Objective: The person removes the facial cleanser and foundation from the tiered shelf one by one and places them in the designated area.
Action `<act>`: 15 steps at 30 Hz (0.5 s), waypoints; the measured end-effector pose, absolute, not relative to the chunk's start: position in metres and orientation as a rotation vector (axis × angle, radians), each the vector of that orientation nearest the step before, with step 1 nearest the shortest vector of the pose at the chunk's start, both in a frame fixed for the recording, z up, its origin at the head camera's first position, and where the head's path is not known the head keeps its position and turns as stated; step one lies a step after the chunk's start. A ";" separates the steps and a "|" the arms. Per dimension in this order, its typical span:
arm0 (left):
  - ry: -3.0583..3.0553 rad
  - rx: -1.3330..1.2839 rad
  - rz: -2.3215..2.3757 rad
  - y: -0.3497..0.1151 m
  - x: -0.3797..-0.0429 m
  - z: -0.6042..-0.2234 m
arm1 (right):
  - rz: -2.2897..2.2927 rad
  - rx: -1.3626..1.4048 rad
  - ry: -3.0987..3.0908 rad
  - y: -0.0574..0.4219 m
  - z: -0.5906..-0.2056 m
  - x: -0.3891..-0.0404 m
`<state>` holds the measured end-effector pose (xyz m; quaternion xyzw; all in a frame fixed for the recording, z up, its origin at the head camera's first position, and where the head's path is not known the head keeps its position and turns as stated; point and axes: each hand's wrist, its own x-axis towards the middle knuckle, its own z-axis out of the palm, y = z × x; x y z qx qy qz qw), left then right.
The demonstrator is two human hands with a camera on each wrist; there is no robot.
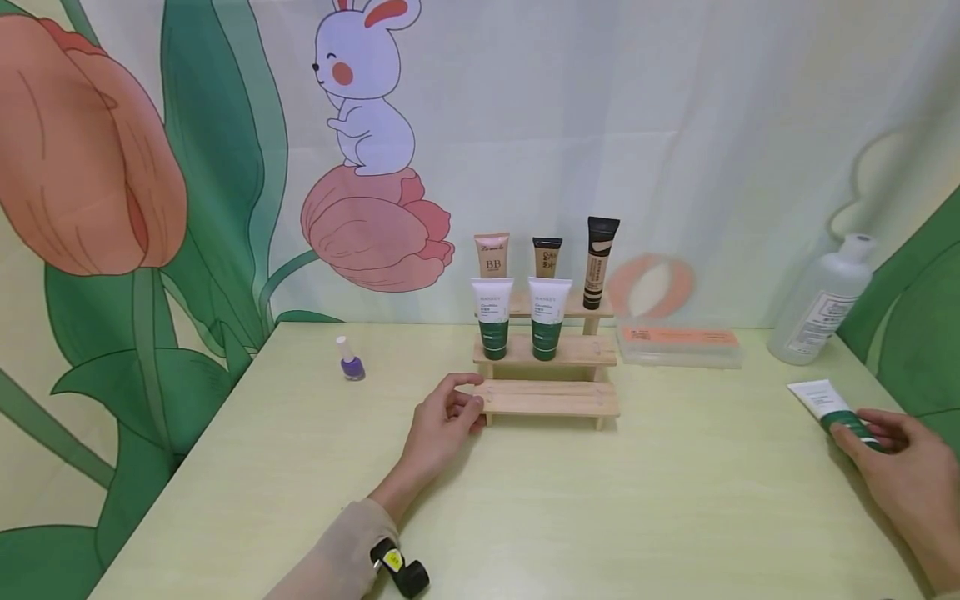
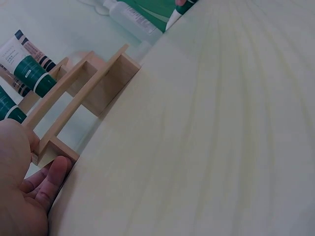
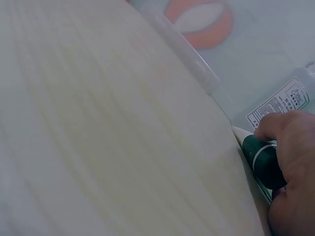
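My left hand (image 1: 441,423) pinches the left end of the lowest step of a three-step wooden rack (image 1: 551,400). The left wrist view shows the thumb above and fingers below that step. Two white-and-green tubes (image 1: 491,304) (image 1: 550,304) stand on the middle step. On the top step are a pink BB cream tube (image 1: 492,252), a small black-capped tan tube (image 1: 547,260) and a taller black-capped tube (image 1: 597,262). At the far right my right hand (image 1: 911,467) grips another white-and-green tube (image 1: 823,398) by its green end, low over the table.
A clear bottle with a white label (image 1: 823,304) stands at the back right. Beside the rack lies a flat clear case with an orange label (image 1: 681,346). A purple nail polish bottle (image 1: 351,363) stands to the left. A printed curtain (image 1: 525,125) hangs behind the table (image 1: 637,517).
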<state>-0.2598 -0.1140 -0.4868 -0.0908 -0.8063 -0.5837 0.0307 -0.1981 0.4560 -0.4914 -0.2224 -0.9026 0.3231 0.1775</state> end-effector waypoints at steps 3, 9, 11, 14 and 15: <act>-2.488 -0.272 -1.800 -0.114 -0.260 -0.487 | 0.912 -0.655 -2.549 0.455 -0.490 -0.198; -2.473 -0.278 -1.805 -0.114 -0.260 -0.488 | 0.929 -0.680 -2.512 0.455 -0.489 -0.199; -2.469 -0.283 -1.808 -0.114 -0.260 -0.488 | 0.928 -0.676 -2.501 0.454 -0.489 -0.199; -2.466 -0.287 -1.813 -0.114 -0.261 -0.489 | 0.938 -0.676 -2.479 0.453 -0.490 -0.200; -2.467 -0.288 -1.814 -0.114 -0.261 -0.489 | 0.940 -0.681 -2.470 0.452 -0.490 -0.200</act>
